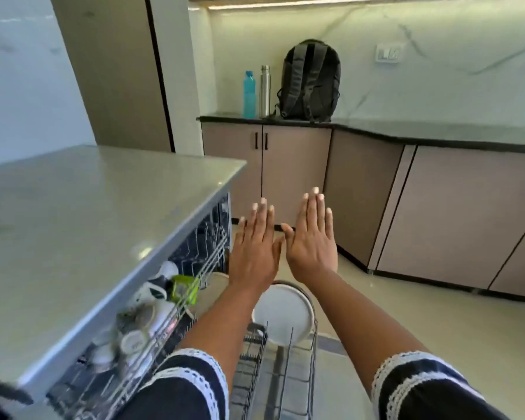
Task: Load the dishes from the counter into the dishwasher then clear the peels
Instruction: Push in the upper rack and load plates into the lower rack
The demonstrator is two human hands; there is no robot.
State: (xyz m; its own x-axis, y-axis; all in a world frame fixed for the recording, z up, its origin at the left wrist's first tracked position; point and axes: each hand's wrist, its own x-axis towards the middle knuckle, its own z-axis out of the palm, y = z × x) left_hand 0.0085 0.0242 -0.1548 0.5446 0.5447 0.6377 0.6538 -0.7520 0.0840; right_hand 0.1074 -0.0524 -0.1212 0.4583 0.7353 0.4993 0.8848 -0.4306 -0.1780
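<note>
The dishwasher stands open under the grey counter [82, 213]. Its upper rack [194, 277] is slid out and holds several cups [140, 322] and a green container [184, 287]. Below it, the lower rack [288, 368] carries a white plate [282, 310] standing on edge. My left hand [255, 250] and my right hand [311, 237] are held out side by side above the racks, palms down, fingers straight, holding nothing. Their thumbs nearly touch.
A black-topped counter [437, 133] with beige cabinets [294, 168] runs along the far wall. On it stand a blue bottle [249, 95], a steel bottle [265, 90] and a black backpack [311, 80]. Pale floor [422, 322] lies to the right of the racks.
</note>
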